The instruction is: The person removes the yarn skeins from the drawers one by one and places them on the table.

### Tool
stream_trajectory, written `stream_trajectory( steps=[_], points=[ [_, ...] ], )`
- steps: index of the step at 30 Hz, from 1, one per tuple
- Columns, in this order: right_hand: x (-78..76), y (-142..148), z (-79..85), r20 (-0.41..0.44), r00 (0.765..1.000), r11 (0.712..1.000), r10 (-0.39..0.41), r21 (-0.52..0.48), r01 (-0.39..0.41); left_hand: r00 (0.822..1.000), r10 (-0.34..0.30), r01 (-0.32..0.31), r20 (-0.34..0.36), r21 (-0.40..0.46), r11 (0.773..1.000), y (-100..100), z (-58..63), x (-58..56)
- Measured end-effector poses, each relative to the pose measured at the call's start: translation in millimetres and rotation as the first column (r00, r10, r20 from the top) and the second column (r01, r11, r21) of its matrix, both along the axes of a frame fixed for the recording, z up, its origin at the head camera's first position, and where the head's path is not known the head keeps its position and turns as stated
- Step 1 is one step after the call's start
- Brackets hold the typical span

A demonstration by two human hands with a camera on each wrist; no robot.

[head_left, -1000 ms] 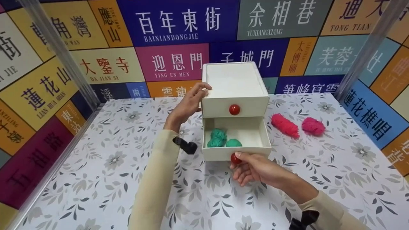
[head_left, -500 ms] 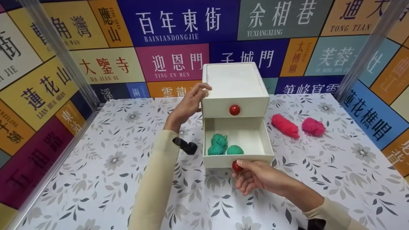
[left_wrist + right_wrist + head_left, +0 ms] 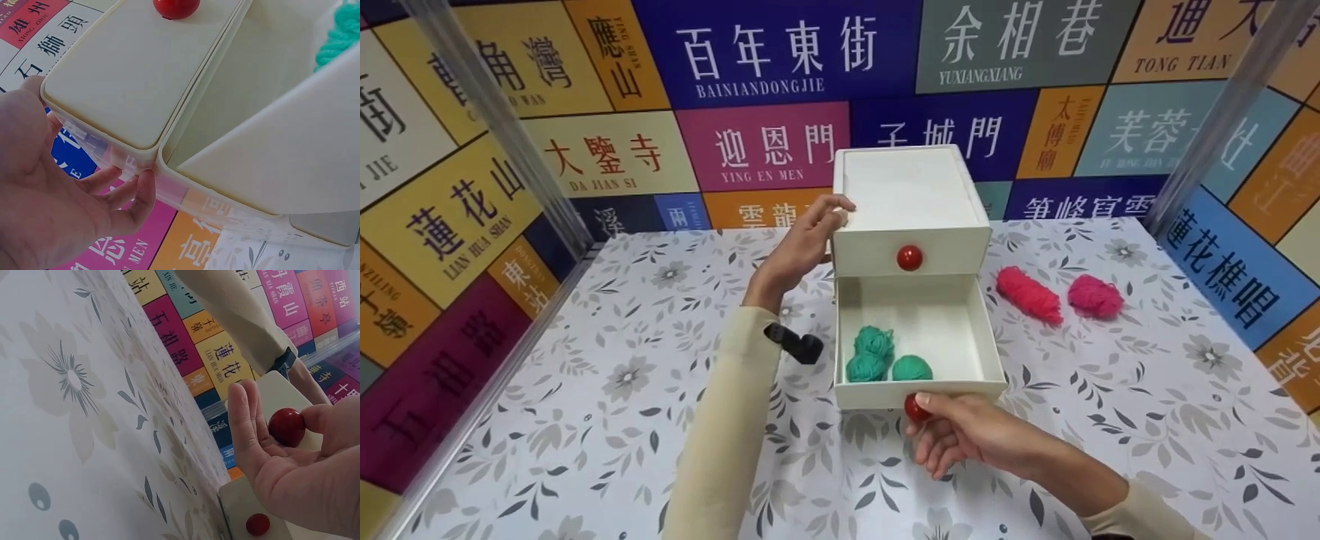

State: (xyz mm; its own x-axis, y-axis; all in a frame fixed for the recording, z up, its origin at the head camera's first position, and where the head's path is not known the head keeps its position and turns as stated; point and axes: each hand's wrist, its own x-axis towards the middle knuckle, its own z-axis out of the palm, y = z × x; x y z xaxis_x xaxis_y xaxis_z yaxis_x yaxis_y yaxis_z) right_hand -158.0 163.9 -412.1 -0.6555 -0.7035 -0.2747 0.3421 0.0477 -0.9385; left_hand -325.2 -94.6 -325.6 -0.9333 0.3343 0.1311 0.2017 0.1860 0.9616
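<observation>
A white two-drawer box (image 3: 911,187) stands on the table, its upper drawer closed behind a red knob (image 3: 910,257). The lower drawer (image 3: 988,352) is pulled well out, with green yarn balls (image 3: 912,368) at its front left. My right hand (image 3: 971,435) pinches that drawer's red knob (image 3: 916,406), thumb on top; in the right wrist view the knob sits between thumb and fingers. My left hand (image 3: 808,236) grips the box's upper left edge. In the left wrist view several bent fingers (image 3: 145,194) touch the clear side wall.
Right of the box lie a bright pink-red yarn skein (image 3: 1029,294) and a magenta yarn ball (image 3: 1096,297). A floral cloth (image 3: 630,375) covers the table. Behind is a wall of coloured sign panels (image 3: 776,52), with clear posts (image 3: 502,127) at the corners.
The lower drawer has slid farther out toward me, with my right hand on its knob and the green yarn carried along. My left hand has stayed on the box.
</observation>
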Motion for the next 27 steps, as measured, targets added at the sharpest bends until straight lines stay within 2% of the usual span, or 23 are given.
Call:
stream_trajectory(
  steps=[16, 27],
  points=[
    [8.6, -1.7, -4.0, 0.011, 1.000, 0.999, -0.004, 0.033, 0.003, 1.000, 0.009, -0.009, 0.029, 0.002, 1.000, 0.3, -0.3, -0.8],
    [12.4, 2.7, -2.8, -0.021, 0.999, 0.996, 0.041, 0.086, -0.039, 1.000, 0.001, -0.001, 0.017, 0.018, 1.000, 1.7, 0.8, 1.1]
  ],
)
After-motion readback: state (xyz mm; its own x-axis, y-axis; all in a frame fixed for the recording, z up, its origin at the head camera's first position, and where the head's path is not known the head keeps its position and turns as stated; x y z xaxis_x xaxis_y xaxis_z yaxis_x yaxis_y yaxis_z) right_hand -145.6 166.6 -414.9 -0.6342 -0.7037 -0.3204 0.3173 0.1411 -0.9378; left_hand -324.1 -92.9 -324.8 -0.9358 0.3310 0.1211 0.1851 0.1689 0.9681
